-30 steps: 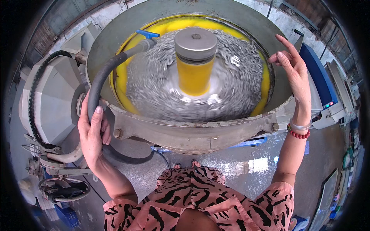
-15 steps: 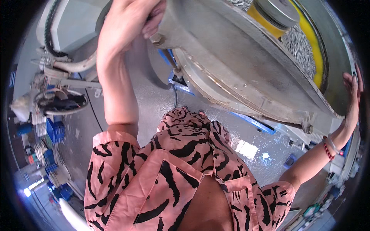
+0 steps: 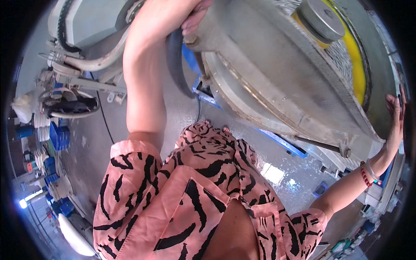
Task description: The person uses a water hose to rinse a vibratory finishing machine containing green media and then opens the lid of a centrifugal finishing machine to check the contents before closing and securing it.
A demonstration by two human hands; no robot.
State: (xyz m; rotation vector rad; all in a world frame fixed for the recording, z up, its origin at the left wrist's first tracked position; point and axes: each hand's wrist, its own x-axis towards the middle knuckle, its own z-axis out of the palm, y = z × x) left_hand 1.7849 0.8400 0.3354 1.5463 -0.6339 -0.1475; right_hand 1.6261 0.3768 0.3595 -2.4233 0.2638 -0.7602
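Note:
Up at the top of the view, my left hand (image 3: pixel 197 16) has its fingers curled beside the corner of a grey metal guard, above a bolt (image 3: pixel 190 40). What it grips is hidden by the hand and the picture's edge. A dark hose (image 3: pixel 175 65) hangs just below it. Far to the right, my right hand (image 3: pixel 396 113) is raised with fingers stretched out beside the machine's outer wall; contact is unclear. Between both arms stands a tub machine (image 3: pixel 277 73) with a yellow inner wall (image 3: pixel 354 56). Small silvery pieces (image 3: pixel 340 56) fill it around a round metal-topped centre post (image 3: pixel 323 19).
Blue base rails (image 3: pixel 286 145) lie under the machine on a wet, shiny grey floor (image 3: pixel 260 190). A pale bent pipe (image 3: pixel 93 63) and a ring-shaped frame (image 3: pixel 71 102) stand at left. Blue crates (image 3: pixel 60 135) are stacked behind. A black cable (image 3: pixel 104 117) crosses the floor.
My left hand and forearm have shifted right in the view. The view has turned slightly, and the silvery pieces now look streaked. My right hand stays by the outer wall, fingers still stretched out.

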